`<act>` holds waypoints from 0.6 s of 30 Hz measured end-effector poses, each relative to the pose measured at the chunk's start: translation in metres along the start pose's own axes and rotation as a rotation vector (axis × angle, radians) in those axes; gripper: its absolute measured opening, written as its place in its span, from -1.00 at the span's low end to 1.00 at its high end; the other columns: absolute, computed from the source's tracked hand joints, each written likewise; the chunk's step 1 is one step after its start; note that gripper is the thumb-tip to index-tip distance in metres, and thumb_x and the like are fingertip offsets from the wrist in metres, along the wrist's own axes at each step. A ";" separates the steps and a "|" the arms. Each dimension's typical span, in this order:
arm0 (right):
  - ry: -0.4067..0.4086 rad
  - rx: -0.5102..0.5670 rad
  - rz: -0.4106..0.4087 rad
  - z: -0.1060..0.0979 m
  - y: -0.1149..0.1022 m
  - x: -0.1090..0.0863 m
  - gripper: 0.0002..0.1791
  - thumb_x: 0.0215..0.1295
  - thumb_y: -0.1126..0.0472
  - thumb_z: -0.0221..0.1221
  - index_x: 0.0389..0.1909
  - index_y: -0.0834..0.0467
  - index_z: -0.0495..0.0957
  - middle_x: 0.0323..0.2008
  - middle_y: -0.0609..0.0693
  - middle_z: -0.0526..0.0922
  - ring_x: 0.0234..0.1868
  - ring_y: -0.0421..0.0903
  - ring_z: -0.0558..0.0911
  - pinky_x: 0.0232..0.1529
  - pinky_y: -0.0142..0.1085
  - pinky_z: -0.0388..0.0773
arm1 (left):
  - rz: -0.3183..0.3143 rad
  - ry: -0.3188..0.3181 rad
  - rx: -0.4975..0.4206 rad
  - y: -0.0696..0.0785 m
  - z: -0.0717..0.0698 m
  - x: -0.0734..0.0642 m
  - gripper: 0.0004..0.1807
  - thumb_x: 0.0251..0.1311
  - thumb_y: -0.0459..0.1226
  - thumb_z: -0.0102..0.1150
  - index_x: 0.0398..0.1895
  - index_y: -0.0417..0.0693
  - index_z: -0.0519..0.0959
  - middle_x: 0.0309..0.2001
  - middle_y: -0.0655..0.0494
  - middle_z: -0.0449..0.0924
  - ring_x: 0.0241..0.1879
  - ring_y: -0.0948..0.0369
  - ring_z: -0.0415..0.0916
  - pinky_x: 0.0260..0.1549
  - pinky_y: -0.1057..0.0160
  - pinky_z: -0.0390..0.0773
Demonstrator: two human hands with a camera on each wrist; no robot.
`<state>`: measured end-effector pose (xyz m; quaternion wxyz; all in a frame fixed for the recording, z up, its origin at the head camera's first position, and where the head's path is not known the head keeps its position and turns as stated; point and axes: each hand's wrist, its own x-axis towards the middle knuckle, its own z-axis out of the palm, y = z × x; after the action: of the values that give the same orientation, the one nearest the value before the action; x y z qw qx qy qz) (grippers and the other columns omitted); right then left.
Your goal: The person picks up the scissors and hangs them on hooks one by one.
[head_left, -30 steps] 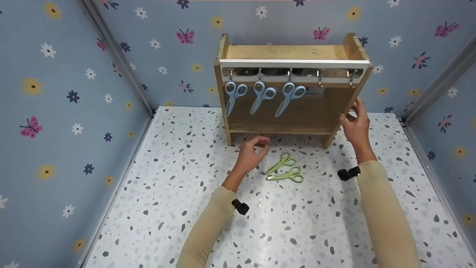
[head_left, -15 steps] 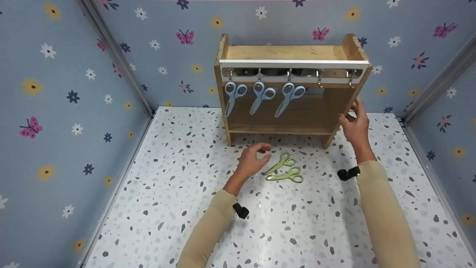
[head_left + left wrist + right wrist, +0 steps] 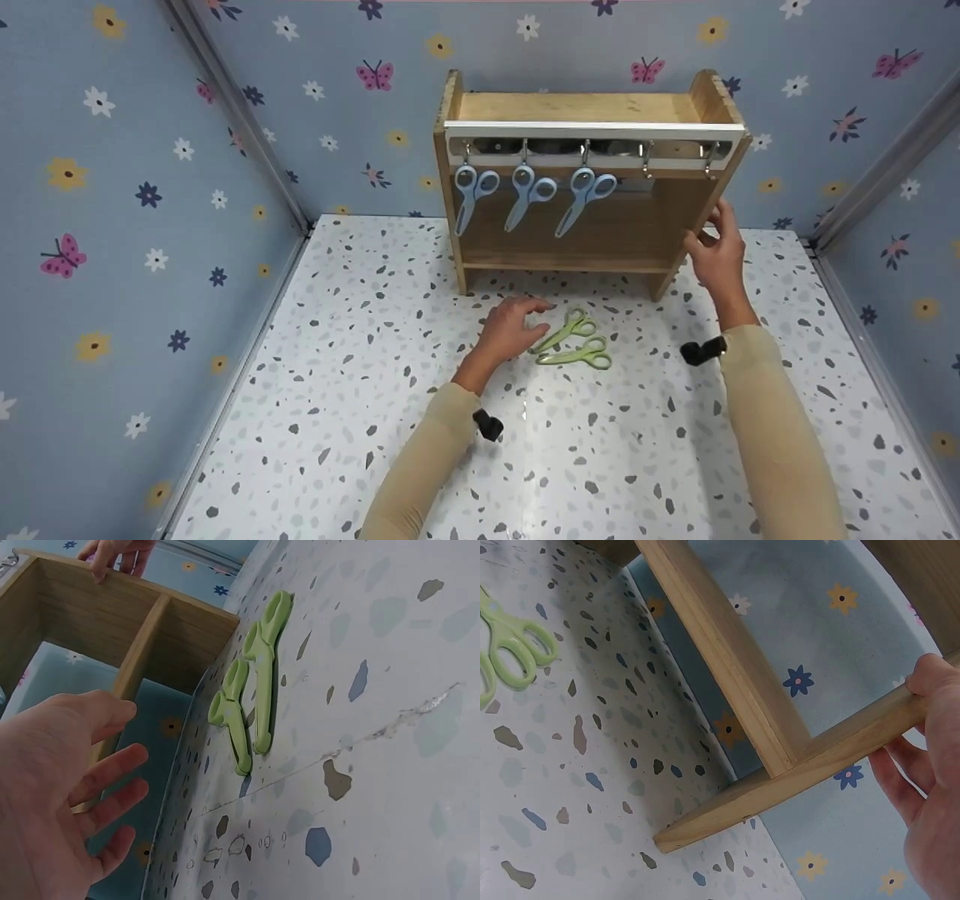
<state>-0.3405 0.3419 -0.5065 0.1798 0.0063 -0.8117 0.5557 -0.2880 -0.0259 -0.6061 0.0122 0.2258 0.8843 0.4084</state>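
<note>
My left hand (image 3: 508,328) hovers just left of two pairs of green scissors, thumb and fingers apart, holding nothing. The farther green scissors (image 3: 568,330) and the nearer green scissors (image 3: 579,355) lie on the table, handles to the right. In the left wrist view the fingers stay apart from both green scissors (image 3: 262,682). With thumb on the front edge and fingers on the outer side, my right hand (image 3: 718,259) grips the right side panel of a wooden shelf (image 3: 577,107). Blue scissors (image 3: 472,193) hang from each of the shelf's three left hooks.
A metal hook rail (image 3: 600,129) spans the shelf's front; its two right hooks (image 3: 646,161) carry nothing. The speckled table (image 3: 360,450) meets a flowered back wall (image 3: 360,112). Side walls (image 3: 135,300) stand left and right.
My left hand has come down slightly toward the front, nearer the green scissors, and its thumb and fingers have spread apart. My right hand has stayed on the shelf's side panel.
</note>
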 end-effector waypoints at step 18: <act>-0.002 0.000 0.033 -0.001 -0.001 0.003 -0.13 0.60 0.34 0.09 0.81 -0.26 0.16 0.68 0.19 0.39 0.62 0.31 0.55 0.61 0.27 0.49 | -0.052 -0.055 0.309 0.020 0.006 -0.002 -0.69 0.53 -0.16 0.36 0.25 0.10 0.82 0.11 0.03 0.83 0.23 -0.04 0.67 0.25 -0.20 0.59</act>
<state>-0.3425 0.3427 -0.5049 0.1698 -0.0066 -0.8120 0.5584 -0.2771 -0.0110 -0.5954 0.0120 0.2130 0.9416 0.2607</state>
